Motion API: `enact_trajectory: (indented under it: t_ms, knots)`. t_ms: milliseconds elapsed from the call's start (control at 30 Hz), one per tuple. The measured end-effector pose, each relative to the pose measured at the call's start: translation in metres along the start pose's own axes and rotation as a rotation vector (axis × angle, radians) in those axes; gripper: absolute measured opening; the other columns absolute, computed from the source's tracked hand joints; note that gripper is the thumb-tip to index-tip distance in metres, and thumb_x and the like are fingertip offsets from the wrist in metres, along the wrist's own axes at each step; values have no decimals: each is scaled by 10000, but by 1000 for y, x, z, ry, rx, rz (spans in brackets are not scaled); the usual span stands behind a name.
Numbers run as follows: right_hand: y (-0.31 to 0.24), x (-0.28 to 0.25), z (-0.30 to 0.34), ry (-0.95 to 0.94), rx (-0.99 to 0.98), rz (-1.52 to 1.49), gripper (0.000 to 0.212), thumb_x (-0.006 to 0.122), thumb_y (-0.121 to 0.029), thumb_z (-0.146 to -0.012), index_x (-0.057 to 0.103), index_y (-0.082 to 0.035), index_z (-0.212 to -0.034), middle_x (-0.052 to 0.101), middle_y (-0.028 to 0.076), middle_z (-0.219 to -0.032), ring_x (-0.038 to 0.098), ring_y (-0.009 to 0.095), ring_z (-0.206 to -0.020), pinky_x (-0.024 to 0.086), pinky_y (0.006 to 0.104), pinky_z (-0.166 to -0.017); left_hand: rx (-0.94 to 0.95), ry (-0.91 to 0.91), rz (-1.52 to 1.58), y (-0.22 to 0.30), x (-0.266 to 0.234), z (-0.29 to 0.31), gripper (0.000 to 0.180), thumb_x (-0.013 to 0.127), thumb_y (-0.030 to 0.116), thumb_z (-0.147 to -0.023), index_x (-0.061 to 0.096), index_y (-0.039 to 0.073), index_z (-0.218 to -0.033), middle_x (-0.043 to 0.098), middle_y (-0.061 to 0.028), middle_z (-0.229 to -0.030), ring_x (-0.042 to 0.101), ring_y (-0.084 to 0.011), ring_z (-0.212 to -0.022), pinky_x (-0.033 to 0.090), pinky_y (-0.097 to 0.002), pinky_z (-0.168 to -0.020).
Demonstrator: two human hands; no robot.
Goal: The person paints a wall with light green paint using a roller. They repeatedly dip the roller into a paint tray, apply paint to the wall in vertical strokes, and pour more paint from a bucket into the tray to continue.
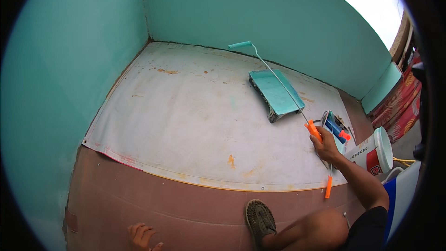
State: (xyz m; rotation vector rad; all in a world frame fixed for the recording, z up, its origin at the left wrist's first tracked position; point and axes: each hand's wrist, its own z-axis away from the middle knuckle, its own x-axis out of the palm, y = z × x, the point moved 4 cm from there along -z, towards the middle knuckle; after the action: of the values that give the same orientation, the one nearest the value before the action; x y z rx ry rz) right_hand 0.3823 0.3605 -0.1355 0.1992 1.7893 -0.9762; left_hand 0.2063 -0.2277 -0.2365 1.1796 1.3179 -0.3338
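Observation:
My right hand (326,146) is closed round the orange handle of a paint roller (283,86). The roller's long metal rod reaches forward and left, and its teal-coated sleeve (240,45) is close to the base of the far wall in the picture; whether it touches is hard to tell. Beneath the rod, a paint tray (274,88) coated in teal paint sits on a white sheet (176,111). At the lower edge is my left hand (141,237), partly cut off, holding nothing, its fingers apart and slightly bent.
Beside my right hand lie a blue tool (335,131) and a second orange handle (328,187). A white bucket (382,151) stands at the right, near a red patterned cloth (404,102). Teal walls (265,9) meet the brown floor (162,204). My shoe (260,218) is near the sheet's front edge.

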Motion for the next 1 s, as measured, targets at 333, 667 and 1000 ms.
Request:
enact_trajectory:
  t_ms: [333,667,1000]
  knots:
    - [119,-39,43,-7,227,68,425,601,-133,-893,548,64,-1266,646,303,-1073,653,387,-1011,492,395,-900,-29,-261,-228,101,-101,-140,318,688,179,-833,623,22,-1102,623,-191,-1114,566,-388,-1067,428,-452,-945]
    - [97,27,88,-188,403,-219,478,589,-180,-899,510,51,-1310,656,309,-975,662,404,-958,504,417,-840,-146,-196,143,180,-64,-175,228,660,155,-853,658,21,-1037,656,-192,-989,609,-370,-943,470,-412,-837]
    - [65,78,-3,-117,243,-246,535,543,-139,-901,422,13,-1399,632,302,-1099,625,434,-1026,491,419,-911,-358,-134,196,152,-44,-141,231,659,162,-864,658,15,-1043,681,-169,-957,634,-324,-887,481,-397,-800]
